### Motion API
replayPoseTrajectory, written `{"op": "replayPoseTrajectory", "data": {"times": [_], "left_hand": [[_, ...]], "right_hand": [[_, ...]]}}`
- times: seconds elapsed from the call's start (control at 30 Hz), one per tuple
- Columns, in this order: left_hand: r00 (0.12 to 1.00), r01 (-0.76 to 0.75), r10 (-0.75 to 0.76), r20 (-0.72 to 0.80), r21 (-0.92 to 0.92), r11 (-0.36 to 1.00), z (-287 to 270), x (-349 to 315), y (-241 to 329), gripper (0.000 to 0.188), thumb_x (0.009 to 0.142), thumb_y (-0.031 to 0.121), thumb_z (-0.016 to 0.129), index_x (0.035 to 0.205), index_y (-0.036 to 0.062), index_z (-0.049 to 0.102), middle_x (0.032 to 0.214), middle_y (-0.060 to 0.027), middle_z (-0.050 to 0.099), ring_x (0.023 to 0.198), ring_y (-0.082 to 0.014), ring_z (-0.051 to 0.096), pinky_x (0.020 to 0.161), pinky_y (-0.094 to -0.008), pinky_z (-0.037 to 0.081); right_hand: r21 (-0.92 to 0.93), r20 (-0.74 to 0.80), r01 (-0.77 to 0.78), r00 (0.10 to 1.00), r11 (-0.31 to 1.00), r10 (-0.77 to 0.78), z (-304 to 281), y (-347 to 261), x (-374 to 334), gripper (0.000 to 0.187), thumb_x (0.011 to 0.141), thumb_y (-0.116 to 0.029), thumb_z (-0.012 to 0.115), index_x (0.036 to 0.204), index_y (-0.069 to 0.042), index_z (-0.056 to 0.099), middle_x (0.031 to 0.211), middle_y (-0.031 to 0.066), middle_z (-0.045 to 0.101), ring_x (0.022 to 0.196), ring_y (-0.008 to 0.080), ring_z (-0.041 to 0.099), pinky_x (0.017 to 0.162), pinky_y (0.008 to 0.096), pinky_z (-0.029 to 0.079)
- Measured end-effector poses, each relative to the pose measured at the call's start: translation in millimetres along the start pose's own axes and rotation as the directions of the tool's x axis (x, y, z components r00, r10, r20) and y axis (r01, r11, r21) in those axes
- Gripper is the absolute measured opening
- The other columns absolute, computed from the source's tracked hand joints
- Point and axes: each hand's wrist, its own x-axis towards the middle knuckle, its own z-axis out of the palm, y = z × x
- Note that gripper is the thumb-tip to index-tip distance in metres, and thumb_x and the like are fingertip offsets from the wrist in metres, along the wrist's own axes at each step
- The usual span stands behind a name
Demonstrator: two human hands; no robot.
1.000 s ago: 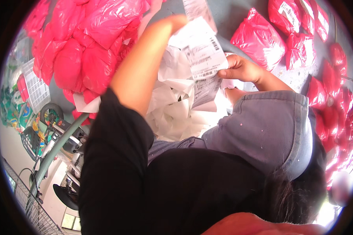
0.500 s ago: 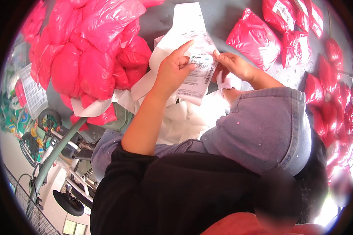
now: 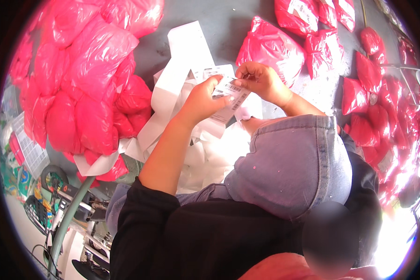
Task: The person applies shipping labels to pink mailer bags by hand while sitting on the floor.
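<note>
A printed white shipping label (image 3: 234, 101) with barcodes is between my hands, above my lap. My left hand (image 3: 201, 101) holds its left side, with thumb and fingers on the paper. At its upper right edge, the thumb and bent fingers of my right hand (image 3: 262, 84) pinch it. Just behind, another printed piece (image 3: 220, 71) shows partly; whether it joins the held label cannot be made out. A long white paper strip (image 3: 190, 43) runs beyond my hands, down to a loose heap of folded white paper (image 3: 199, 161) under my forearm.
A large pile of pink plastic parcels (image 3: 86, 79) rises at the left. Beyond my right hand lie a big pink parcel (image 3: 271, 49) and several labelled ones. More pink parcels (image 3: 380, 109) fill the far right. A green pole (image 3: 72, 219) and a bicycle (image 3: 56, 205) stand at lower left.
The view has shifted, so the scene sits further left. The label has tilted and shows less of its face. My right hand's fingers have curled over its upper edge.
</note>
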Motion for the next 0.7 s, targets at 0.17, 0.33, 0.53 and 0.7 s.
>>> {"op": "replayPoseTrajectory", "data": {"times": [0.17, 0.33, 0.53, 0.7], "left_hand": [[0.98, 0.197, -0.191, 0.063, -0.106, 0.975, 32, 44, -6, 0.028, 0.074, 0.021, 0.063, 0.089, -0.0018, 0.057, 0.073, -0.006, 0.06, 0.062, -0.01, 0.055, 0.056, -0.0259, 0.044], [0.969, 0.237, -0.238, -0.063, -0.028, 0.971, 70, 100, -2, 0.032, 0.074, 0.029, 0.065, 0.076, -0.0026, 0.06, 0.064, -0.0084, 0.06, 0.054, -0.0134, 0.057, 0.051, -0.0276, 0.043], [0.978, 0.191, -0.191, -0.084, -0.01, 0.982, 86, 120, 13, 0.032, 0.074, 0.03, 0.066, 0.071, -0.0025, 0.062, 0.061, -0.0078, 0.061, 0.051, -0.0146, 0.057, 0.05, -0.0287, 0.044], [0.986, 0.152, -0.15, 0.077, -0.017, 0.988, 89, 123, -17, 0.026, 0.071, 0.024, 0.067, 0.076, -0.0014, 0.062, 0.066, -0.01, 0.062, 0.057, -0.0153, 0.06, 0.052, -0.03, 0.045]], "right_hand": [[-0.192, -0.287, 0.101, 0.945, 0.976, -0.154, -30, 32, -4, 0.009, 0.071, -0.008, 0.066, 0.077, -0.002, 0.062, 0.07, 0.0042, 0.059, 0.065, 0.0113, 0.056, 0.06, 0.0248, 0.044], [-0.483, -0.421, 0.073, 0.854, 0.873, -0.305, -59, 44, 3, 0.005, 0.069, -0.004, 0.065, 0.074, -0.003, 0.064, 0.075, 0.0054, 0.061, 0.072, 0.0149, 0.057, 0.066, 0.0251, 0.045], [-0.414, -0.575, -0.091, 0.797, 0.906, -0.183, -84, 52, 1, 0.012, 0.068, -0.015, 0.067, 0.074, -0.005, 0.065, 0.071, 0.0067, 0.061, 0.063, 0.0165, 0.058, 0.06, 0.0268, 0.045], [-0.341, -0.563, -0.172, 0.824, 0.924, -0.054, -86, 54, -11, 0.012, 0.07, -0.014, 0.066, 0.074, -0.003, 0.064, 0.071, 0.0067, 0.061, 0.062, 0.0118, 0.057, 0.059, 0.0247, 0.045]]}}
